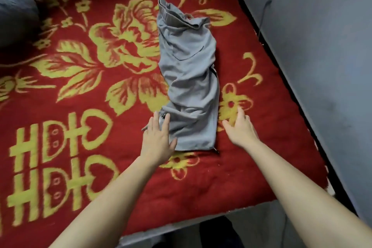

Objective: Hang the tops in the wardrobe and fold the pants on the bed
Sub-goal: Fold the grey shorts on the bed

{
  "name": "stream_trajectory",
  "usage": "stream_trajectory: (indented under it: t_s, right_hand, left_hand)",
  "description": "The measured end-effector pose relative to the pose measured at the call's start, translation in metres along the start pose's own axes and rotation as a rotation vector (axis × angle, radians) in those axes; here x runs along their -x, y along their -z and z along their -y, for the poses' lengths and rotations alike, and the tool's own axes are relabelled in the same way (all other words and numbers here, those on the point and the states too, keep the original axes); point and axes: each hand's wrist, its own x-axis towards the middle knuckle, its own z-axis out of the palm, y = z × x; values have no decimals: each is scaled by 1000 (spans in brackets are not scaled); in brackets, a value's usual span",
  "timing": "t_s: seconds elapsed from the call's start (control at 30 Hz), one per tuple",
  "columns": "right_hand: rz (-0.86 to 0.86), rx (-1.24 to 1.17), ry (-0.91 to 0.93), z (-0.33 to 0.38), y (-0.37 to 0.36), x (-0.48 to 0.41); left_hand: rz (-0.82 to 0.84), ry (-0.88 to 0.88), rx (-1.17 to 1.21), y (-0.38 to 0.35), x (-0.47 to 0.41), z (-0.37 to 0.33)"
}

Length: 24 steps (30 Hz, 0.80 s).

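Observation:
Grey pants (189, 74) lie lengthwise on the bed, folded into a narrow strip, with the waistband at the far end and the leg ends nearest me. My left hand (159, 137) rests flat, fingers spread, on the near left corner of the pants. On the other side my right hand (239, 127) lies flat on the blanket just beside the pants' right edge, fingers apart, holding nothing. No tops or wardrobe are in view.
A red blanket (80, 106) with yellow flowers and characters covers the bed. A grey wall (322, 46) runs along the bed's right side, with a dark gap between. A dark grey pillow (14, 12) sits at the far left corner. The bed's near edge (181, 225) is below my arms.

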Motion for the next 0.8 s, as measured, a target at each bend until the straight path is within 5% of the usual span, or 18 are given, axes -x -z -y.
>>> stream_trajectory:
  t_s: [0.23, 0.43, 0.6, 0.8]
  right_hand:
    - [184, -308, -80, -31, -114, -99]
    - [-9, -434, -95, -51, -162, -113]
    - [-34, -454, -27, -50, -151, -95]
    - [198, -323, 167, -36, -161, -28]
  left_hand:
    - [86, -46, -164, -106, -87, 15]
    - [-29, -23, -120, -141, -109, 15]
    - [-90, -72, -40, -132, -84, 10]
    - [-137, -70, -74, -128, -9, 53]
